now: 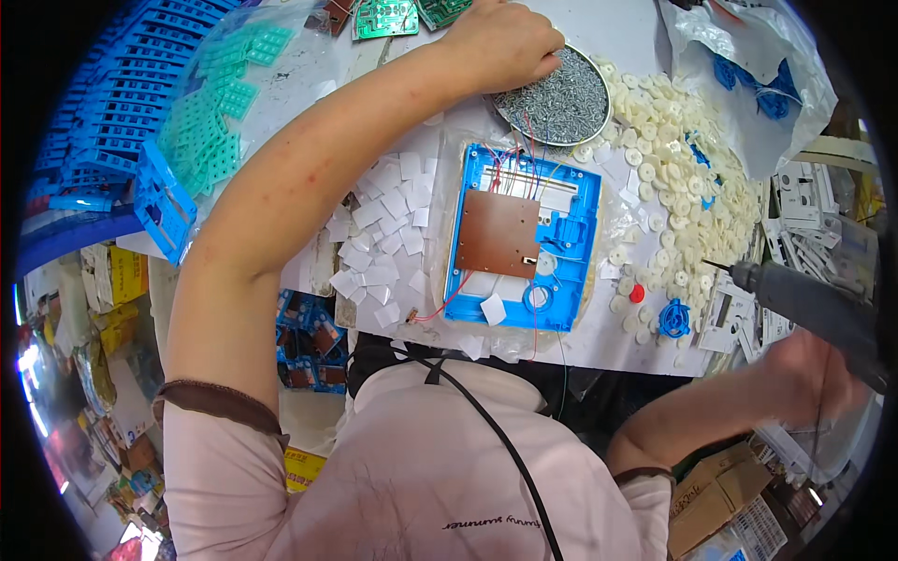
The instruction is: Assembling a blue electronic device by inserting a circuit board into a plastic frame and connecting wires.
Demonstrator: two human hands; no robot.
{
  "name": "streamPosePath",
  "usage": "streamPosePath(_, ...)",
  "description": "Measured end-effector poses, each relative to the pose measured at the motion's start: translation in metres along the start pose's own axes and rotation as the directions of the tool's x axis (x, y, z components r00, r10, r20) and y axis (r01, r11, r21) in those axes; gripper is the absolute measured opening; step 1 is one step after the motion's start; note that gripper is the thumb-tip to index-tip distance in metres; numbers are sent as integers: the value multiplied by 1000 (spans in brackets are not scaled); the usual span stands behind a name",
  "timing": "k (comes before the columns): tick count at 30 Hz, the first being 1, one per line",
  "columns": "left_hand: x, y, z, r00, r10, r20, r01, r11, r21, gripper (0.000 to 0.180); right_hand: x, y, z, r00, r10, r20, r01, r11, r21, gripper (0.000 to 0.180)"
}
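Observation:
My left hand (505,42) is closed at the left rim of a round dish of small silver screws (566,101), its fingertips pinched; whatever is between them is hidden. At the right, my right hand (812,376), blurred by motion, is around a dark grey electric screwdriver (809,297) whose thin bit points left. Between my arms lies a blue plastic housing (582,224) on a clear plastic bag. A brown circuit board (499,234) sits inside it, with thin red, blue and yellow wires running out. A small white square (493,309) rests on the housing's lower part.
Cream plastic discs (692,206) spread beside the housing, with a blue ring part (674,318) among them. White paper squares (388,210) lie left of it. Green circuit boards (385,19), teal pads (213,136), blue frames (112,93) and white panels (804,201) surround the work.

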State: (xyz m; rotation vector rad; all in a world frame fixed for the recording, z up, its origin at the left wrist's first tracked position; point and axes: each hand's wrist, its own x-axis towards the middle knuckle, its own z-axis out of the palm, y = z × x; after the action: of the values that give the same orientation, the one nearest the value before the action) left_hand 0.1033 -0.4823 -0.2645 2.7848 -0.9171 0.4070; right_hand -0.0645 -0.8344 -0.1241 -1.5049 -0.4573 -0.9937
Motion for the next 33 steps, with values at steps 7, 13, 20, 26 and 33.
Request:
streamPosePath(7, -75, 51, -59, 974, 148, -171, -177, 970, -169, 12, -26, 32, 82, 663, 330, 672, -648, 703, 293, 64)
streamPosePath(13, -153, 111, -64, 987, 21, -160, -112, 808, -579, 19, -70, -7, 139, 683, 241, 690, -652, 626, 427, 52)
streamPosePath(20, -167, 116, -59, 966, -60, -253, -109, 788, -606, 28, -78, -20, 147, 634, 204, 746, -711, 534, 458, 37)
streamPosePath(26, -167, 114, -57, 954, -38, -296, -153, 789, -595, 28, -84, -21, 149, 635, 252, 730, -726, 520, 451, 36)
streamPosePath(33, -165, 111, -56, 947, 24, -321, -227, 758, -611, 20, -84, -22, 147, 623, 283, 729, -742, 509, 436, 38)
